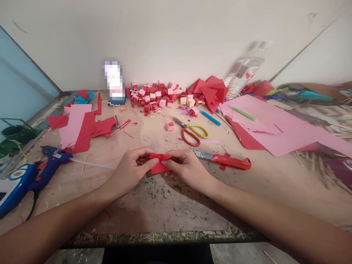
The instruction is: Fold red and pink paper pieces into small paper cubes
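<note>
A small red square of folded paper point(157, 168), creased toward its middle, is held above the table. My left hand point(136, 165) pinches its left side, thumb on top. On its right side, my right hand point(184, 164) grips it the same way; the fingers beneath are partly hidden. Just right of my right hand lies a red-handled cutter knife point(231, 161) with its blade toward the hand. Beyond the hands sit scissors point(189, 132) with one red and one yellow handle, and a small open pink paper box point(169, 126).
Many small red and pink paper boxes point(154, 96) are heaped by the wall. Cut paper strips point(82, 128) and a blue glue gun point(49, 165) lie left. Large pink sheets point(275, 123) cover the right. A clear bottle point(244, 71) and a lit phone point(113, 80) stand behind.
</note>
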`<act>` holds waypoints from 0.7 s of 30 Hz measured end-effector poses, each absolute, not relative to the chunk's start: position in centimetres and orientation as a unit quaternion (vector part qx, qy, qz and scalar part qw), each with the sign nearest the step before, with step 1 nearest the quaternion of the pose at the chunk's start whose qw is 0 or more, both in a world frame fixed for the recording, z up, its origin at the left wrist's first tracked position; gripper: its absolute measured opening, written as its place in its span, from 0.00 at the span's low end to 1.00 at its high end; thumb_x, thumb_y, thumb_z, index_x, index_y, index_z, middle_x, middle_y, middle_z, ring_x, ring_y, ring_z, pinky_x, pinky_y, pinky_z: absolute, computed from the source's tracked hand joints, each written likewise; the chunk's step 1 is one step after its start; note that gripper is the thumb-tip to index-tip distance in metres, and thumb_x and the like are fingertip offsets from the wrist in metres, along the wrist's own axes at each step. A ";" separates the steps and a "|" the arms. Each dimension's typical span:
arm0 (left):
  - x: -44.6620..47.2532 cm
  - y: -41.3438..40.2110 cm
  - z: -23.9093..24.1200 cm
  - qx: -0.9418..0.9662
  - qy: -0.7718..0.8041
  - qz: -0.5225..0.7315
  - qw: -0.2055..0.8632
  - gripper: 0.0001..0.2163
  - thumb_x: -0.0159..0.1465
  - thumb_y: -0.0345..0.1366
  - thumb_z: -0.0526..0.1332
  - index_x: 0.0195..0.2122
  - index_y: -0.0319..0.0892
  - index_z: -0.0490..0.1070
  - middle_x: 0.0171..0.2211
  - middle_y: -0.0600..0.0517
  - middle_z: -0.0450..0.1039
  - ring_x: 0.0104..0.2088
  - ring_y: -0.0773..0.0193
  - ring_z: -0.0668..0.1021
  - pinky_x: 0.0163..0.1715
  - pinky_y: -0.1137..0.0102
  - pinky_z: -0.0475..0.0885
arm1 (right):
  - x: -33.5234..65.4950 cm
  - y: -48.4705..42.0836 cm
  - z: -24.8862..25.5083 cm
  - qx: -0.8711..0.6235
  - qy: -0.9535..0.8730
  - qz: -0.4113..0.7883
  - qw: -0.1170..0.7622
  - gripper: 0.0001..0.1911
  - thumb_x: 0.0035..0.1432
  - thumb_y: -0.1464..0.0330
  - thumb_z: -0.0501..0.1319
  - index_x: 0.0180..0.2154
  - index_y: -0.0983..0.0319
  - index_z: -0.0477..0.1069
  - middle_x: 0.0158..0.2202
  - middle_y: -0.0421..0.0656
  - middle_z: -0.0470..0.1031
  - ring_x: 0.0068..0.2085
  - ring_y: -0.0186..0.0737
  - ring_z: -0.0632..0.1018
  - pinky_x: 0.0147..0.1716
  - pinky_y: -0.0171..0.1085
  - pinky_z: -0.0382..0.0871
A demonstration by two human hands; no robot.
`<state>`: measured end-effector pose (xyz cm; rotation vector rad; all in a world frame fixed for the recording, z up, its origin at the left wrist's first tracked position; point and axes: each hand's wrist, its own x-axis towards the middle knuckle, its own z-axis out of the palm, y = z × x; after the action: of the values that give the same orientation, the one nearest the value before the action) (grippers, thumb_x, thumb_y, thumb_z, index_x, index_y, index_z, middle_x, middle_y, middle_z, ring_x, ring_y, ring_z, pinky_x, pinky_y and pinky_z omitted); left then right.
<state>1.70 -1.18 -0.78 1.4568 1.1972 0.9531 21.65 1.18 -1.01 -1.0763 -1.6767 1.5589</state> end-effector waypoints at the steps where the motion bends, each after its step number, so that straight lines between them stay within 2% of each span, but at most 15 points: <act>1: 1.7 -1.2 -0.7 0.599 0.494 0.394 0.492 0.07 0.65 0.39 0.66 0.38 0.41 0.80 0.32 0.52 0.80 0.31 0.63 0.78 0.32 0.70 0.73 | 21.7 1.2 -1.0 -0.407 -0.633 0.586 0.302 0.09 0.62 0.70 0.61 0.32 0.64 0.80 0.24 0.40 0.77 0.26 0.34 0.74 0.27 0.33 0.68; 21: 1.6 -1.2 -1.1 0.599 0.494 0.399 0.488 0.07 0.65 0.39 0.66 0.38 0.42 0.79 0.30 0.53 0.78 0.29 0.64 0.78 0.30 0.71 0.73 | 21.6 1.1 -1.0 -0.407 -0.636 0.578 0.308 0.09 0.61 0.71 0.61 0.30 0.63 0.79 0.24 0.39 0.76 0.25 0.34 0.73 0.26 0.33 0.67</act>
<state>1.56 -1.24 -1.05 1.4574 1.2011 0.9690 21.57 1.12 -1.00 -1.0765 -1.6819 1.5290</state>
